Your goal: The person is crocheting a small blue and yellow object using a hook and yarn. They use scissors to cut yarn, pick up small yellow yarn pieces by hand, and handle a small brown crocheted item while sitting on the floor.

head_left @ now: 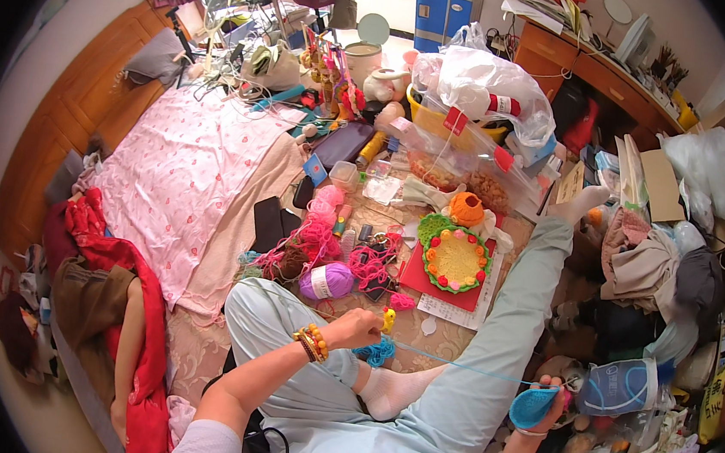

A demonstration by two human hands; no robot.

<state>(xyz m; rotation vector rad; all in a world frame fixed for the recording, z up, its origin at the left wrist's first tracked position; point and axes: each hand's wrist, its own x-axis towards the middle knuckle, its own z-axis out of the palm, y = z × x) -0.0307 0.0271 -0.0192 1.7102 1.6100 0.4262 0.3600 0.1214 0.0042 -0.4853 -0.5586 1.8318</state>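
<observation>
The person sits on the floor with legs spread, crocheting. The left hand [360, 328], at about 6 o'clock from the purple yarn ball [327, 281], is closed in a tight grip on a loose bunch of blue yarn [379, 352]. From there a blue strand [454, 366] runs taut toward 3 o'clock to the right hand [548, 389], whose fingers are pinched shut on a small blue crochet piece [531, 406] near the right knee. Whether a hook is also in that hand is too small to tell.

The step in hand looks like pulling slack along the working strand between stitches. The next move would call for easing the tension and keeping the strand free of the leg so a new loop can form at the edge of the piece.

A round yellow and green crochet mat [454, 258] lies on a red book [417, 276] at 12 o'clock, well apart from both hands.
</observation>
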